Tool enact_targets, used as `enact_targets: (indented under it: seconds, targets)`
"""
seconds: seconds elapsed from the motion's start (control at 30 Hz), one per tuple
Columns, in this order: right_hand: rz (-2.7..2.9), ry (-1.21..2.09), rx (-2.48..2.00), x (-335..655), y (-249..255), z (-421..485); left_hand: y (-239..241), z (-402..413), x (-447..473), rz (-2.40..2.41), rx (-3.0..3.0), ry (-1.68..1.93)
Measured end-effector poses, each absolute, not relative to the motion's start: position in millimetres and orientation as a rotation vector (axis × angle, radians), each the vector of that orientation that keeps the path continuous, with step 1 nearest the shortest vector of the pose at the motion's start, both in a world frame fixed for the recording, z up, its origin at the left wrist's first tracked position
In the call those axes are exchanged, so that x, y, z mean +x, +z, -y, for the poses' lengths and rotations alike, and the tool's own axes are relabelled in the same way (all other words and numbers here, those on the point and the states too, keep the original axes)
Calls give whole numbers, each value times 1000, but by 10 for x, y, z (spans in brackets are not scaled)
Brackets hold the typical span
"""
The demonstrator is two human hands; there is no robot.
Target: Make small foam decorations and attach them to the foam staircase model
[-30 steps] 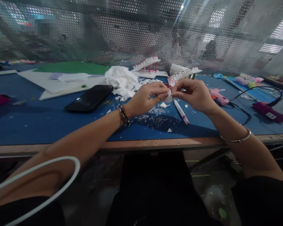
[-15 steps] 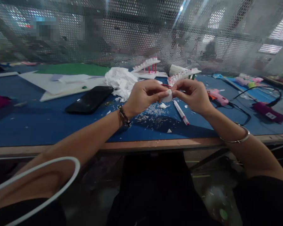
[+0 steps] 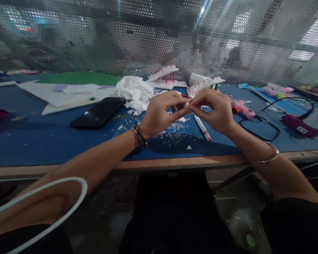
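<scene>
Between the fingertips of both hands is a small white piece, mostly covered, its material too small to tell. My left hand pinches it from the left with thumb and forefinger. From the right, the thumb and forefinger of my right hand close on it too, the two sets of fingertips nearly touching. Below them a white marker with a red end lies on the blue tabletop. White crumbs and torn scraps are scattered under the hands.
Left are a black phone, crumpled white paper and white and green sheets. Behind stand small white models on red posts. Right lie a pink glue gun, a black cable and a purple pouch.
The white piece has turned between my fingers and less of it shows now. Both hands stay close together in nearly the same place.
</scene>
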State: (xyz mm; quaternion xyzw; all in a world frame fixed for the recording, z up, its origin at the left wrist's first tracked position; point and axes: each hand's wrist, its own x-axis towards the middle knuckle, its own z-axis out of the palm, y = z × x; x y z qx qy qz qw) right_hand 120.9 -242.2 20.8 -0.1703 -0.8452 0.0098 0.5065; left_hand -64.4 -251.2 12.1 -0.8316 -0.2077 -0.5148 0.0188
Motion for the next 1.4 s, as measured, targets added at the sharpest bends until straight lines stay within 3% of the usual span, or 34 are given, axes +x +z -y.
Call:
enact_targets:
  seconds: [0.17,0.93,1.4]
  targets:
    - [2058,105,-431,1225,210,2404,134,2503,-651,639,-2491,-1496]
    - [1978,304,-420,1230,228,2431,126,2435,-681,639,-2700,-1716]
    - [2039,158,-395,1219,216,2425,122,2442,-681,547,-2656,-1689]
